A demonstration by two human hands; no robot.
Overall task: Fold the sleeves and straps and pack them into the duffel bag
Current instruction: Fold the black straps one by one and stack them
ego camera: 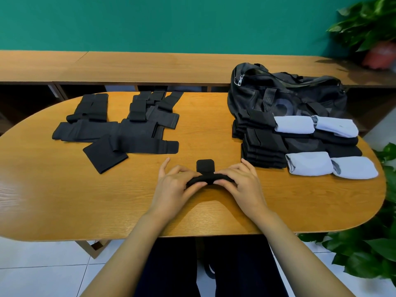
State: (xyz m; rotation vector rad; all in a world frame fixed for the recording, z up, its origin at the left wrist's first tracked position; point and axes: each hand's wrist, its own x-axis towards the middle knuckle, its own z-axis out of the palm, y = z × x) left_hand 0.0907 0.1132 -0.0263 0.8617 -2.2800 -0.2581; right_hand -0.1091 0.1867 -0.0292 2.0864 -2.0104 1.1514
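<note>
Black strap (pixel 205 179), rolled at the near middle of the bench (pixel 64 189), is pinched at both ends by the left grip (pixel 173 185) and right grip (pixel 242 183); its free tab (pixel 204 166) may spring the roll undone if either slackens before packing.

The table (pixel 64 200) is orange-brown wood with thin wavy lines. The wall (pixel 171 22) is green-blue. The duffel bag (pixel 278 91) is black with a silver clip (pixel 239 79). The loose straps (pixel 137 129), the rolled strap (pixel 205 166) and the folded stacks (pixel 263 151) are all black. Four rolled sleeves (pixel 308 163) are pale blue with grey edges. The leaves (pixel 368 16) are green, the pot (pixel 379 54) is reddish pink, and the floor tiles (pixel 42 264) are white.
</note>
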